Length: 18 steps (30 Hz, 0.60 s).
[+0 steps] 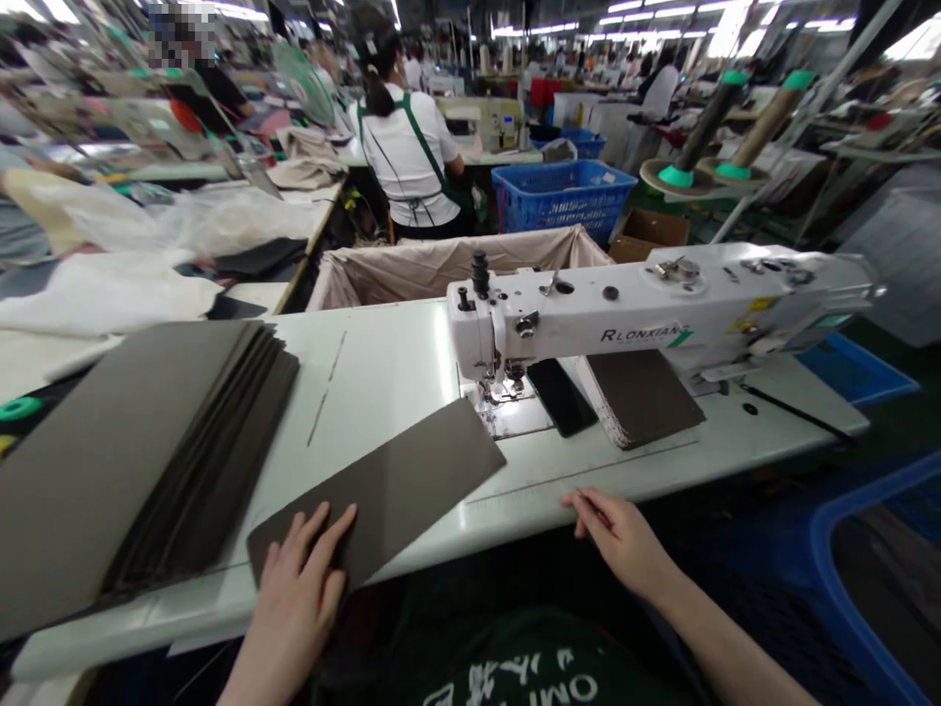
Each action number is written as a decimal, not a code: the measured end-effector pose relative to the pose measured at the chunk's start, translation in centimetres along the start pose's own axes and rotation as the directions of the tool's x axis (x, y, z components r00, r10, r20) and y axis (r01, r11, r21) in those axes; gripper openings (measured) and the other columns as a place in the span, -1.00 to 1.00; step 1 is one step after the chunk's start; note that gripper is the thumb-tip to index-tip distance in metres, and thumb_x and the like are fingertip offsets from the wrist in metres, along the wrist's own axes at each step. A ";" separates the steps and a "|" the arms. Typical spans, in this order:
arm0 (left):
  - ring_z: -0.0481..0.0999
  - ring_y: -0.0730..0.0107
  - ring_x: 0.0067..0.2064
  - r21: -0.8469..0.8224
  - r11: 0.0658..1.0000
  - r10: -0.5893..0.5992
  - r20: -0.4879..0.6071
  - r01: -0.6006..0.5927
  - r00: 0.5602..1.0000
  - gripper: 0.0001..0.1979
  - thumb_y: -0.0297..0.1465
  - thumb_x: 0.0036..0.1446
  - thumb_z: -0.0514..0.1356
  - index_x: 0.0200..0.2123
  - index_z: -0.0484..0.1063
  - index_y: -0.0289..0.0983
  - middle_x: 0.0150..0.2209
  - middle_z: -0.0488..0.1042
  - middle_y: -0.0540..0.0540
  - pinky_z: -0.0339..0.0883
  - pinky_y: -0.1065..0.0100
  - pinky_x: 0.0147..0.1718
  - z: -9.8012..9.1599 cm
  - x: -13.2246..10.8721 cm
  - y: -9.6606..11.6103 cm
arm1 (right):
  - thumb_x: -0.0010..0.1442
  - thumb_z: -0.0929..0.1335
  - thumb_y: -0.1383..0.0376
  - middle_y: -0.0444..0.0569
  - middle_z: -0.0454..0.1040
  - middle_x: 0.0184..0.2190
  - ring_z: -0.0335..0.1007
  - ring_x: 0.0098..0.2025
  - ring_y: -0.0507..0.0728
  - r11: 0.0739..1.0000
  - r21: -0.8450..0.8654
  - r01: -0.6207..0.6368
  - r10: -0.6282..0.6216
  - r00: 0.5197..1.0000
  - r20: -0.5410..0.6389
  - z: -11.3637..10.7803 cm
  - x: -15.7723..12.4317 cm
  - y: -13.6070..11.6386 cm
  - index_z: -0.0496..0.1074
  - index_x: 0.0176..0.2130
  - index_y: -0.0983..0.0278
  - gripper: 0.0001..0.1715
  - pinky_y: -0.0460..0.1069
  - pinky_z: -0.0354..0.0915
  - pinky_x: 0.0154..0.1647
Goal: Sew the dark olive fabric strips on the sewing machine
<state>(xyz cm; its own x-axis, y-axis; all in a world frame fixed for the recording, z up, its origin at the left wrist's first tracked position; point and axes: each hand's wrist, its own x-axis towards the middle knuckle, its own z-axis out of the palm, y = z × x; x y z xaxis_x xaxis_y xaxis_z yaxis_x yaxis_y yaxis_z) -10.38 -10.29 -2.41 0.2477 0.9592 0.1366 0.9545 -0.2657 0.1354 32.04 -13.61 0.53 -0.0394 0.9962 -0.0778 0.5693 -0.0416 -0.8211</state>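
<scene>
**Hands and work piece.** The left hand [294, 608] lies open and flat, fingers spread, on the lower end of a dark taupe sheet panel [382, 490]; it presses on the panel without gripping it. The panel lies diagonally on the white sewing table [368, 392], its lower end at the table's front edge and its upper end just beside the needle plate [507, 417].

The right hand [621, 539] rests at the table's front edge, well apart from the panel, with its fingers loosely curled. A thin dark object [593, 508] shows at the fingertips – whether the hand has hold of it cannot be determined.

**Surrounding items.** A fanned stack of matching taupe panels [147, 461] occupies the left of the table, near the left hand. The head of a RLONXIANG industrial sewing machine [662, 304] stands at the rear right. Beneath its arm lie a black flat rectangle [560, 396] and a smaller stack of dark panels [639, 397].

Behind the table is a cloth-lined bin [456, 265], followed by a blue plastic crate [563, 201]. Further back, a co-worker [404, 147] in a white shirt and green apron faces away – seated at another station.
</scene>
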 end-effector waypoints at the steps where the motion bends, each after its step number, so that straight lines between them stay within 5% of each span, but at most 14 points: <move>1: -0.08 0.02 0.37 -0.042 0.998 0.043 0.022 -0.042 0.999 -0.47 -0.46 0.24 -0.08 0.28 0.11 -0.13 0.32 0.05 -0.13 -0.07 -0.14 0.26 -0.1 0.2 0.2 | 0.37 0.17 0.10 -0.09 0.52 -0.43 0.47 -0.35 0.11 0.999 0.022 -0.034 0.034 0.999 -0.001 0.4 -0.6 0.3 0.46 -0.16 0.22 -0.62 -0.04 0.31 -0.26; 5: -0.05 0.10 0.37 -0.138 0.985 0.108 0.043 -0.101 0.993 -0.57 -0.47 0.25 -0.08 0.17 0.23 -0.15 0.28 0.13 -0.10 -0.11 -0.12 0.28 -0.5 2.9 3.3 | 0.35 0.18 0.08 -0.09 0.51 -0.42 0.45 -0.36 0.11 0.997 -0.038 -0.060 0.060 0.998 0.009 1.8 -1.9 0.3 0.40 -0.30 0.21 -0.64 -0.05 0.25 -0.31; 10: 0.02 0.13 0.35 -0.242 0.943 0.240 0.013 -0.230 0.971 -0.62 -0.34 0.32 0.00 0.19 0.20 -0.19 0.30 0.13 -0.14 -0.12 -0.07 0.30 -1.3 6.2 9.9 | 0.35 0.17 0.13 -0.12 0.45 -0.45 0.42 -0.40 0.11 0.984 -0.174 -0.040 0.048 0.998 0.041 2.2 -3.1 -0.3 0.31 -0.25 0.20 -0.74 -0.05 0.20 -0.35; 15: 0.18 0.09 0.25 -0.358 0.840 0.455 0.053 -0.408 0.889 -0.43 -0.25 0.21 0.21 0.26 0.16 -0.10 0.25 0.20 -0.12 0.15 0.04 0.20 -1.4 7.0 17.1 | 0.35 0.20 0.15 -0.11 0.47 -0.39 0.45 -0.35 0.14 0.977 -0.186 -0.106 0.110 0.994 0.013 2.8 -3.9 0.4 0.30 -0.17 0.19 -0.79 -0.04 0.19 -0.35; 18: 0.32 0.11 0.07 -0.439 0.806 0.462 0.048 -0.397 0.885 -0.57 -0.33 0.21 0.22 0.14 0.31 -0.10 0.07 0.36 -0.11 0.29 0.07 0.03 -0.2 7.1 20.3 | 0.35 0.20 0.14 -0.13 0.47 -0.43 0.45 -0.37 0.14 0.972 -0.200 -0.127 0.127 0.992 -0.011 3.0 -3.8 0.7 0.31 -0.18 0.19 -0.80 -0.05 0.16 -0.38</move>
<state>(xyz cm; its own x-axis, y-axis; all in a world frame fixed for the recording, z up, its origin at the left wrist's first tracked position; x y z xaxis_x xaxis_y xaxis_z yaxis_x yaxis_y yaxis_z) 10.69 -8.90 1.48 0.6685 0.7311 0.1364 0.5982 -0.6375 0.4855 30.10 -17.63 -1.47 0.0426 0.9837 -0.1749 0.7225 -0.1512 -0.6746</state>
